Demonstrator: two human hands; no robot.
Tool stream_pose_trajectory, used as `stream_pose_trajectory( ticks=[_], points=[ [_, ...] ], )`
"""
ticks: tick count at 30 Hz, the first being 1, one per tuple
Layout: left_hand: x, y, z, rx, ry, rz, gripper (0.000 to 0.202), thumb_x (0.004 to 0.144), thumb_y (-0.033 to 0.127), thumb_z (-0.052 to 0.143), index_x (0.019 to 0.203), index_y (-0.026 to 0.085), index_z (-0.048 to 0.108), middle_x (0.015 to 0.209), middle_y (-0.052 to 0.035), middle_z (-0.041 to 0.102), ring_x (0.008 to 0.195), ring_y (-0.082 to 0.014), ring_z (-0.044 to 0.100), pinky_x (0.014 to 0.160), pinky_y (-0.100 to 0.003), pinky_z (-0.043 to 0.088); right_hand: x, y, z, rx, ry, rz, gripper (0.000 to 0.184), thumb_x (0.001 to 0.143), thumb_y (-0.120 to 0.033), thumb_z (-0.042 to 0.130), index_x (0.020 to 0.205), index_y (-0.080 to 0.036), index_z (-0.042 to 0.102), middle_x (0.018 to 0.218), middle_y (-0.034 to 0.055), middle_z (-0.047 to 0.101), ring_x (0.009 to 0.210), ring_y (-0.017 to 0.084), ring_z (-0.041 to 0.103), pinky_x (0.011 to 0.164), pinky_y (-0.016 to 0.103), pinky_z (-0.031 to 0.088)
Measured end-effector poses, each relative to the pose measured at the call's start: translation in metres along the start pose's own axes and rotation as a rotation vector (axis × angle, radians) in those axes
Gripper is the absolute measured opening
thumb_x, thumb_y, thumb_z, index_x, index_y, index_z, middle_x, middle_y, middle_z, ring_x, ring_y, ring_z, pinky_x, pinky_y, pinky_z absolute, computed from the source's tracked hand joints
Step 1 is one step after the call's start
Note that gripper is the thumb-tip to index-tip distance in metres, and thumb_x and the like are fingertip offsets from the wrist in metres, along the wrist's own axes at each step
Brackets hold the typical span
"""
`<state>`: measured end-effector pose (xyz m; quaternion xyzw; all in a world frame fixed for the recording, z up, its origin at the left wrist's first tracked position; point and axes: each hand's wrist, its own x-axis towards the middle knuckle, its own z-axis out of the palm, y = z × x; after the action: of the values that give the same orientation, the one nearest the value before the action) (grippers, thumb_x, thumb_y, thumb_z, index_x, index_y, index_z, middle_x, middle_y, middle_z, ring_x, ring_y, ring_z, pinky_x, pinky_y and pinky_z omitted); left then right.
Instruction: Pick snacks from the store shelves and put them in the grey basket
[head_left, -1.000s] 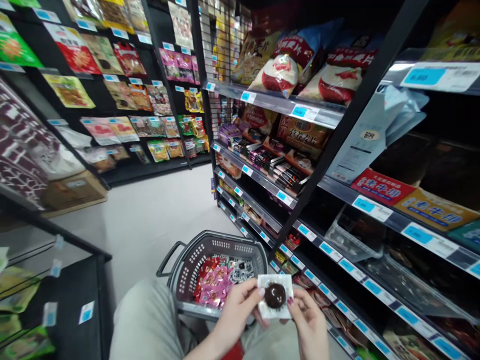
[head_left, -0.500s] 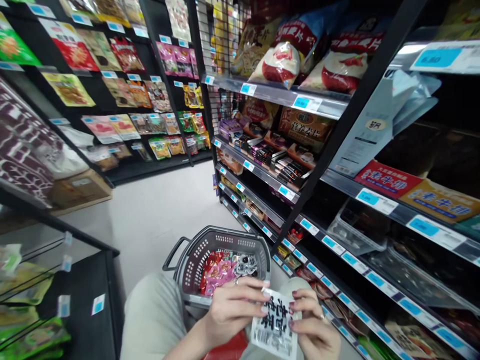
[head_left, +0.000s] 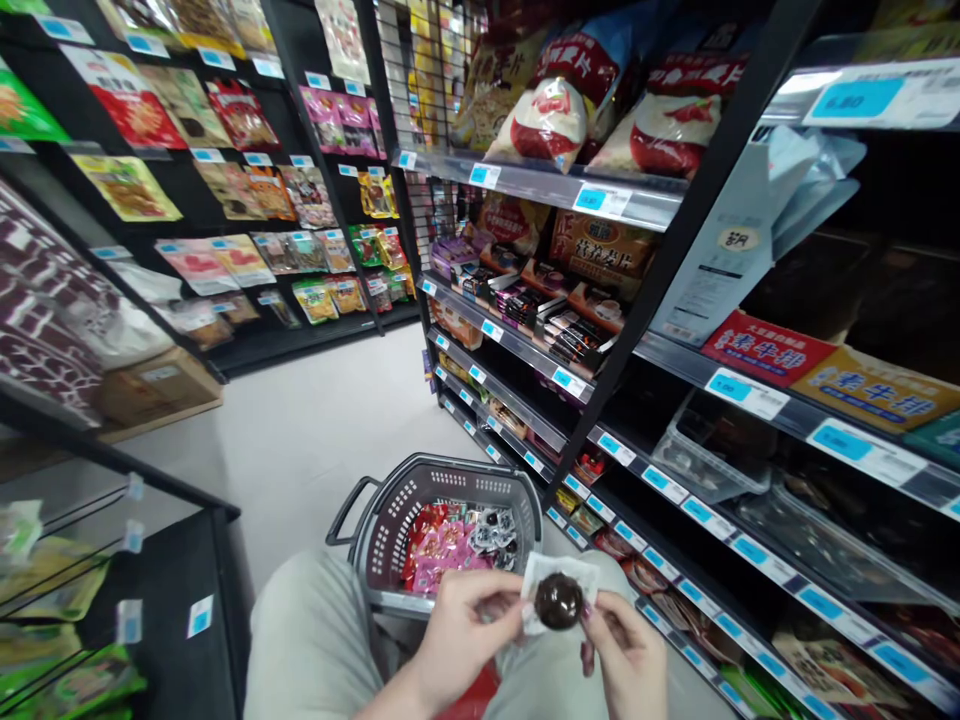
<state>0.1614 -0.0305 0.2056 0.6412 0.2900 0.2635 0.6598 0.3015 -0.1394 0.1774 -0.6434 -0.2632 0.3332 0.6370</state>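
Low in the head view I hold a small clear snack packet with a dark round piece inside, between both hands. My left hand pinches its left edge with curled fingers. My right hand grips its right edge from below. Just beyond them a grey plastic shopping basket stands on the floor, holding several pink, red and black-and-white packets. My knee in light trousers sits to the left of the hands.
Black shelving with snack bags, boxes and blue price tags runs along the right, very close. More racks of hanging packets line the far wall. A low black shelf stands at left, a cardboard box beyond it. Grey floor lies between.
The packet has been turned over twice: dark round side up, then the printed back with a barcode, and now the dark round side faces me again. Both hands stayed on it.
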Motion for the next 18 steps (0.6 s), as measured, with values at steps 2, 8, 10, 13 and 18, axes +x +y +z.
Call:
stream_pose_trajectory(
  ticks=[2, 8, 10, 13, 18],
  points=[
    [0.002, -0.005, 0.006, -0.251, 0.001, -0.226, 0.027, 0.064, 0.030, 0.066, 0.080, 0.009, 0.067, 0.057, -0.0054, 0.065, 0.047, -0.0140, 0.059, 0.048, -0.023, 0.050, 0.003, 0.003, 0.000, 0.010, -0.022, 0.086, 0.026, 0.067, -0.038, 0.064, 0.075, -0.014, 0.064, 0.051, 0.0015, 0.052, 0.038, 0.010, 0.045, 0.034, 0.020, 0.037],
    [0.022, -0.046, 0.004, -0.349, 0.057, -0.413, 0.037, 0.056, 0.034, 0.068, 0.079, 0.005, 0.062, 0.058, -0.0068, 0.065, 0.050, -0.0175, 0.061, 0.049, -0.028, 0.051, 0.015, 0.021, -0.004, -0.049, -0.057, 0.148, 0.037, 0.069, -0.047, 0.058, 0.084, -0.014, 0.063, 0.049, 0.0019, 0.052, 0.043, 0.013, 0.048, 0.040, 0.023, 0.040],
    [0.035, -0.070, 0.001, -0.263, 0.091, -0.455, 0.037, 0.058, 0.035, 0.064, 0.081, 0.007, 0.059, 0.059, -0.0060, 0.064, 0.053, -0.0186, 0.062, 0.052, -0.029, 0.052, 0.018, 0.032, -0.011, -0.153, -0.015, 0.129, 0.039, 0.072, -0.048, 0.054, 0.091, -0.015, 0.063, 0.059, 0.0050, 0.059, 0.049, 0.015, 0.053, 0.046, 0.025, 0.045],
    [0.060, -0.113, -0.001, -0.115, 0.092, -0.500, 0.028, 0.066, 0.029, 0.055, 0.083, 0.008, 0.056, 0.063, -0.0053, 0.064, 0.060, -0.0179, 0.063, 0.058, -0.028, 0.052, 0.019, 0.047, -0.027, -0.374, 0.042, 0.092, 0.037, 0.072, -0.048, 0.053, 0.090, -0.017, 0.064, 0.077, 0.0082, 0.065, 0.061, 0.018, 0.059, 0.058, 0.028, 0.049],
    [0.103, -0.176, 0.004, 0.127, 0.051, -0.573, 0.023, 0.077, 0.023, 0.046, 0.093, 0.007, 0.051, 0.081, -0.0083, 0.064, 0.077, -0.0163, 0.062, 0.066, -0.026, 0.049, 0.006, 0.063, -0.057, -0.622, 0.031, 0.088, 0.035, 0.073, -0.048, 0.049, 0.087, -0.019, 0.064, 0.082, 0.0076, 0.066, 0.067, 0.020, 0.062, 0.064, 0.029, 0.049]
  ],
)
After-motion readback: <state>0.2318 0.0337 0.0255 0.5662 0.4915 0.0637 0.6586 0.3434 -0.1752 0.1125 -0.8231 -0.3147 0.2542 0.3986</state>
